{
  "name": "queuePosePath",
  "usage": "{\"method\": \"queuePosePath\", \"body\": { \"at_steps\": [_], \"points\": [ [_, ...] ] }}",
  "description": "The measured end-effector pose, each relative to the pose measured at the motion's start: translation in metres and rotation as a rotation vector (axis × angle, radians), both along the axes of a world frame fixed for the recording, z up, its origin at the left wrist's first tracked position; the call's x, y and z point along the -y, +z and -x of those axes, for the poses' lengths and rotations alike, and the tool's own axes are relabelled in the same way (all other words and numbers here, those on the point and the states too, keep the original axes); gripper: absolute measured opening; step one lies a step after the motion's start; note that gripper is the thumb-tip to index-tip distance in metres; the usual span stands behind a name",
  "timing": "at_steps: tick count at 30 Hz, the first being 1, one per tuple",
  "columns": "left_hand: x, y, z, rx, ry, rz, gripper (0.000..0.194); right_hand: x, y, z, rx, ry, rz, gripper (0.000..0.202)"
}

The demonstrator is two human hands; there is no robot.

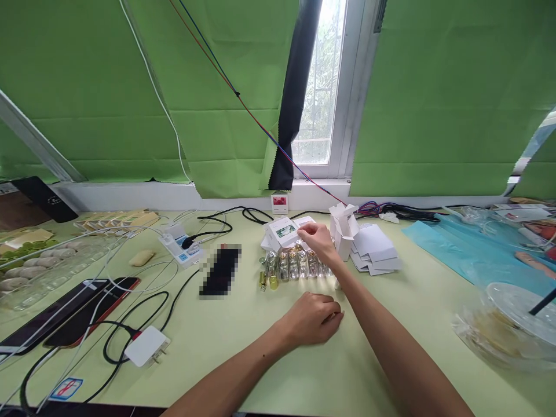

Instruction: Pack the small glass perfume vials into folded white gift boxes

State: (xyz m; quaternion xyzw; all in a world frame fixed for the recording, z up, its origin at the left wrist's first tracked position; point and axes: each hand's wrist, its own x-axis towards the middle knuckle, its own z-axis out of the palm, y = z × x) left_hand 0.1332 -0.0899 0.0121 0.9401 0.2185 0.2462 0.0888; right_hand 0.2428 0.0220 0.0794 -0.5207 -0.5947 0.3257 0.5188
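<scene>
My right hand (319,240) reaches over a row of small clear glass bottles (294,265), its fingertips pinched at the right edge of a white box with a green picture (282,231). Closer to me, my left hand (315,318) rests on the pale green table with its fingers curled; whatever it may hold is hidden. Gold caps (273,282) stand at the left end of the bottle row. Just right of my right hand is an upright white box with open flaps (343,231). Flat white cartons (376,249) lie stacked beyond it.
Black cables (217,218) run along the back. A power strip (181,246), phones (93,313) and a white charger (147,346) lie at the left. Blue plastic sheeting (438,246) and a clear plastic container (512,324) are at the right, near another person's hand (534,263).
</scene>
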Motion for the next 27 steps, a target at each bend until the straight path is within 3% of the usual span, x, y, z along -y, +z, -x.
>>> {"method": "queuePosePath", "body": {
  "at_steps": [10,19,27],
  "points": [
    [0.001,0.003,0.000,-0.004,0.007,0.032,0.025,-0.002,0.010,0.002,-0.092,0.058,-0.057,0.019],
    [0.002,0.005,0.000,0.054,0.071,0.033,0.026,0.010,0.051,-0.005,-0.259,0.063,-0.191,0.023],
    [-0.002,0.016,0.001,0.423,0.122,-0.085,0.013,0.061,0.091,-0.024,-0.348,0.080,-0.208,0.018]
  ]
}}
